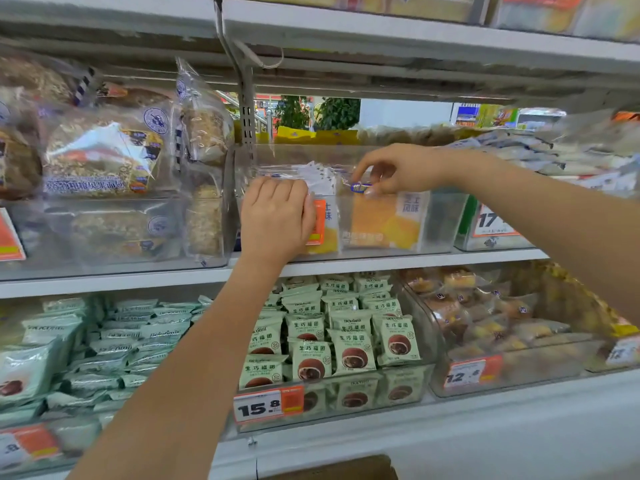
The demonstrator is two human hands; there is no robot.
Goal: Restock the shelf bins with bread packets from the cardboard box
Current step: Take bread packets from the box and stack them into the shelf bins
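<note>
We found both hands at the clear bin (440,220) on the middle shelf (346,265), well apart from each other. The right hand (398,168) pinched the clipped top of a bread packet (384,220), thumb and fingertips closed near its blue clip (360,187); the packet stood upright inside the bin, face to the front, which we judged to be for display. The left hand (277,216) lay over the tops of the packets (322,174) at the bin's left side, fingers curled down over them; we judged it was bracing that row upright to keep room for the newcomer. Whether it actually gripped a packet we could not tell. Both forearms reached up and forward, the right wrist bent down over the bin's rim. A brown corner at the lower edge appeared to be the box (346,469); its contents were not visible. The bin was only partly filled, so we judged restocking incomplete
</note>
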